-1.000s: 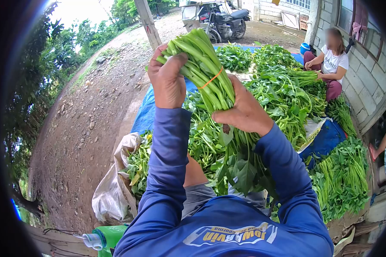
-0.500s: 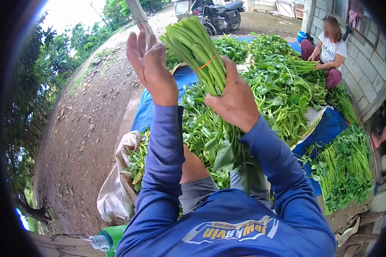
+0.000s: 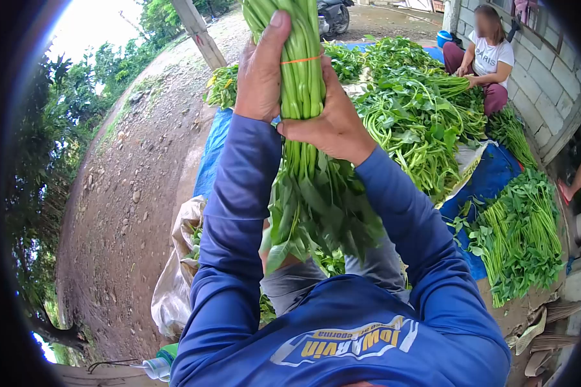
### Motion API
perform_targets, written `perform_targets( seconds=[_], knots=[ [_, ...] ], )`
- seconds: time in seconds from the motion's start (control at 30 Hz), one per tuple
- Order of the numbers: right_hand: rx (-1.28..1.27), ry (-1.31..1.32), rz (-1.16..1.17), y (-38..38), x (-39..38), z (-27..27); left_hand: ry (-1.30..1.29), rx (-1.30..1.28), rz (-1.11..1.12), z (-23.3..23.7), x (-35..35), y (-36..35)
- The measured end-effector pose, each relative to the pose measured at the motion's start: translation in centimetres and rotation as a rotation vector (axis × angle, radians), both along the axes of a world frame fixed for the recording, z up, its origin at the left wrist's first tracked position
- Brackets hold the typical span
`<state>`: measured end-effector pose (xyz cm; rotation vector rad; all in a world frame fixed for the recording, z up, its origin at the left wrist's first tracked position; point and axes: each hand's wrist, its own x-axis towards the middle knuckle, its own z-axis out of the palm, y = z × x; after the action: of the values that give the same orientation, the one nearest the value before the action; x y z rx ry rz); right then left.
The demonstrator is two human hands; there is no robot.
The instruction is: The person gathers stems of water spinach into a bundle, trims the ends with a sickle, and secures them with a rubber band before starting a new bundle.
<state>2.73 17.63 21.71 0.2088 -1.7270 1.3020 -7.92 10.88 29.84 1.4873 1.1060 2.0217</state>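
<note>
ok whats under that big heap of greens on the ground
A blue tarp shows at the edges of the heap of greens, with a pale sheet poking out beside it. What lies under the middle is covered by leaves.

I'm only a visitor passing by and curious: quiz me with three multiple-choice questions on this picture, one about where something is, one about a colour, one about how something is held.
1. Where is the bundle of greens?
A. lying on the ground
B. gripped in the person's left hand and right hand
C. resting across the knees

2. What colour is the band around its stems?
A. blue
B. white
C. orange

3. Which way is the bundle turned?
A. stem ends up, leaves down
B. leaves up, stem ends down
C. lying flat

Answers: B, both hands close around the stems in the air; C, a thin orange loop crosses the stems; A, the leaves hang below the hands.
</note>
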Motion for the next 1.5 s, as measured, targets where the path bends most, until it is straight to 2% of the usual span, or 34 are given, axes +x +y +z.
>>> perform_targets(
  seconds=[0.07,0.17,0.2,0.3,0.33,0.43,0.5,0.53,0.57,0.6,0.63,0.73,0.77,0.8,0.87,0.9,0.97,1.0,1.03,1.07,1.17,1.2,1.3,1.33,1.43,1.5],
  knots=[
    [-0.063,-0.002,-0.008,-0.1,0.0,0.1,-0.001,-0.033,0.177,1.7,2.3,-0.8],
    [0.136,-0.230,-0.367,-0.1,2.0,0.8,0.144,0.154,0.114,2.0,3.4,-1.6],
    [0.130,-0.316,-0.435,-0.5,2.1,1.1,0.198,0.170,0.186,2.0,4.2,-1.5],
    [0.155,-0.313,-0.278,0.6,1.9,1.6,0.383,0.120,0.372,2.9,4.6,-1.5],
    [0.164,-0.158,-0.145,0.7,2.2,2.4,0.381,0.135,0.384,2.9,4.6,-0.9],
    [0.089,-0.015,-0.156,1.6,1.1,1.2,0.411,0.149,0.388,2.7,4.7,-0.1],
    [0.148,-0.165,-0.003,2.1,2.4,2.6,0.478,0.089,0.336,1.6,4.4,-0.3],
    [0.201,-0.249,0.085,2.7,3.4,3.6,0.433,0.048,0.417,1.0,4.0,-0.1],
    [0.254,-0.340,0.178,3.4,4.5,3.9,0.293,0.054,0.284,0.8,3.5,0.0],
    [0.147,-0.398,0.094,5.5,5.3,3.6,0.146,0.051,0.155,0.6,2.9,-0.2],
    [0.040,-0.452,0.013,7.5,5.9,3.3,0.179,0.058,0.100,0.0,0.9,-0.1],
    [-0.152,-0.314,0.131,6.4,7.6,4.2,0.261,0.022,0.033,-0.9,-2.9,-0.1],
    [-0.151,-0.276,0.100,7.3,5.8,2.3,0.282,0.001,0.020,-0.8,-3.2,0.2],
    [0.043,-0.379,-0.110,6.7,5.6,1.6,0.326,0.009,-0.006,-0.8,-2.9,0.2],
    [0.015,-0.103,-0.011,4.5,2.8,-0.6,0.170,-0.034,0.018,-0.3,0.8,0.5],
    [0.058,-0.101,0.040,1.5,4.0,0.4,0.095,-0.047,0.038,0.1,2.2,0.6],
    [-0.144,-0.052,0.077,-0.5,3.5,-0.4,-0.091,-0.050,-0.155,0.6,2.4,0.7],
    [-0.145,-0.067,0.068,-0.9,3.7,-0.3,-0.176,-0.079,-0.252,0.7,2.3,0.7],
    [-0.215,-0.094,0.157,-1.2,3.8,-0.2,-0.261,-0.111,-0.352,0.8,2.3,0.7],
    [-0.183,-0.105,0.088,-0.9,3.6,-0.6,-0.283,-0.134,-0.352,1.0,2.5,0.8],
    [-0.178,-0.023,-0.031,0.0,3.5,-1.8,-0.025,-0.183,-0.074,1.0,3.8,1.5],
    [-0.183,0.023,-0.048,0.3,3.6,-1.5,0.043,-0.133,-0.082,1.0,4.1,1.8],
    [0.117,0.057,-0.392,1.3,5.0,-0.1,0.206,-0.034,0.117,-0.9,8.4,0.9],
    [-0.003,-0.103,-0.383,0.7,5.5,-0.5,0.201,-0.041,0.055,-1.2,7.4,1.0],
    [0.030,0.182,-0.178,1.6,3.2,-2.9,0.369,-0.245,0.093,-1.1,6.5,-0.2],
    [-0.054,0.297,-0.142,1.4,2.6,-4.3,0.117,-0.308,-0.095,-5.0,3.6,1.0]
  ],
)
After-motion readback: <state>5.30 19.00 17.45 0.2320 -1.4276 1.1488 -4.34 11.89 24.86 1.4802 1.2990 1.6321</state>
